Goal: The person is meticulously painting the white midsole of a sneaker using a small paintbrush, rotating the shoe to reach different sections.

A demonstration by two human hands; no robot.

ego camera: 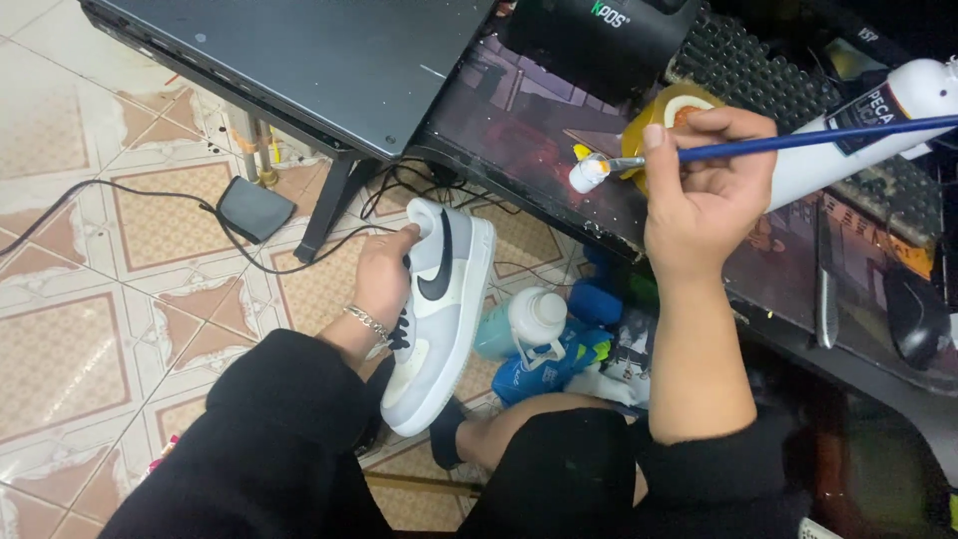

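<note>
The tiled floor (120, 299) fills the left of the scene, with a dark cable (150, 200) running across it to a small black adapter (254, 208). A dark tabletop (519, 120) spans the far and right side; a flat black case (299, 50) lies on its far left end and a black mouse (913, 314) sits at the right.

The person sits with black sleeves and bent knees at the near edge. The left hand (384, 274) grips a grey and white sneaker (439, 309) by its heel end, fingers wrapped around the collar. The sneaker is held in the air below the tabletop edge, above the floor, its black side mark facing up. Its long axis runs from far to near, leaning slightly left; the heel points far, toward the tabletop, and the toe points near, toward the person's lap.

The right hand (709, 190) is closed around a blue-handled brush (798, 140), held over the tabletop. The handle runs out to the right; the white-loaded tip points left.

Just beyond the right hand stands an amber jar (669, 115), its contents not discernible. A white tube (878, 125) lies to its right.

On the floor between the sneaker and the right forearm stands a white-capped bottle (534, 319) among blue packages (559, 359).
</note>
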